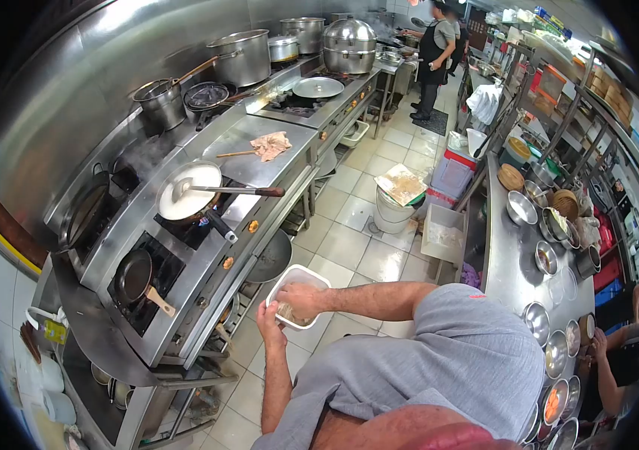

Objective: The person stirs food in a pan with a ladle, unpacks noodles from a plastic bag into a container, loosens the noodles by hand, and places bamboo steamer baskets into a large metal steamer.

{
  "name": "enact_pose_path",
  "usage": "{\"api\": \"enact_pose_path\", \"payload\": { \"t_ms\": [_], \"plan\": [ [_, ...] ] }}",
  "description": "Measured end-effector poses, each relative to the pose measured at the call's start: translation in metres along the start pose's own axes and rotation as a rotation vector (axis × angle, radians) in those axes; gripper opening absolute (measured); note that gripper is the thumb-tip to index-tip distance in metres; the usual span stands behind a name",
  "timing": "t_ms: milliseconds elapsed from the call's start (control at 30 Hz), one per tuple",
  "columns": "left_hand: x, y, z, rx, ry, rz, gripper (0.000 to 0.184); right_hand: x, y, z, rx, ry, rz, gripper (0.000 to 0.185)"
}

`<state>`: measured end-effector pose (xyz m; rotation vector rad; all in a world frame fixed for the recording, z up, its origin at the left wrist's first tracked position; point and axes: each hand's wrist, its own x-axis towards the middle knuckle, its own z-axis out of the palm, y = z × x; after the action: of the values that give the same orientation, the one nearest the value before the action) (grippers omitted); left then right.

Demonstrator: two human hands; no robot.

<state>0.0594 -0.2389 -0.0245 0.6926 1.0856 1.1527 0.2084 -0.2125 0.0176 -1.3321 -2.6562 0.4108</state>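
A white plastic tub (316,275) is held over the floor in front of the stove. My left hand (270,325) grips its near left side, fingers wrapped round the wall. My right hand (300,300) reaches down inside it, touching a pale brownish material; its fingertips are hidden there. To the left of the tub, a pan of white liquid (184,204) stands on a burner with a ladle (237,190) lying across it. A small black frying pan (135,274) rests on the nearest burner, its wooden handle toward me.
Large pots (240,60) line the back of the stove. A white bucket (393,214) and an open bin (443,231) stand on the floor. Metal bowls (522,208) cover the right counter (510,281). One person (432,56) stands far ahead; another person's arm (606,375) is at right.
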Motion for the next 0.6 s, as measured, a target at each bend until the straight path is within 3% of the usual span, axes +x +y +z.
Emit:
{"api": "enact_pose_path", "payload": {
  "t_ms": [100, 167, 300, 500, 600],
  "plan": [
    [-0.004, 0.004, 0.004, -0.009, -0.006, 0.008, 0.051, 0.000, 0.004, 0.001, 0.125, -0.032, -0.012, 0.041],
    [-0.009, 0.005, 0.008, -0.014, -0.033, -0.027, 0.052, 0.000, 0.006, -0.005, 0.124, -0.197, -0.049, 0.037],
    [-0.014, 0.006, 0.015, -0.027, -0.033, -0.048, 0.053, -0.007, 0.003, -0.013, 0.021, -0.162, -0.052, 0.035],
    [-0.008, -0.003, 0.011, -0.029, -0.042, 0.003, 0.051, -0.008, -0.003, -0.013, 0.015, -0.090, 0.046, 0.033],
    [-0.011, -0.005, 0.011, -0.006, -0.040, 0.003, 0.051, -0.009, -0.006, -0.017, 0.039, -0.210, 0.168, 0.039]
  ]
}}
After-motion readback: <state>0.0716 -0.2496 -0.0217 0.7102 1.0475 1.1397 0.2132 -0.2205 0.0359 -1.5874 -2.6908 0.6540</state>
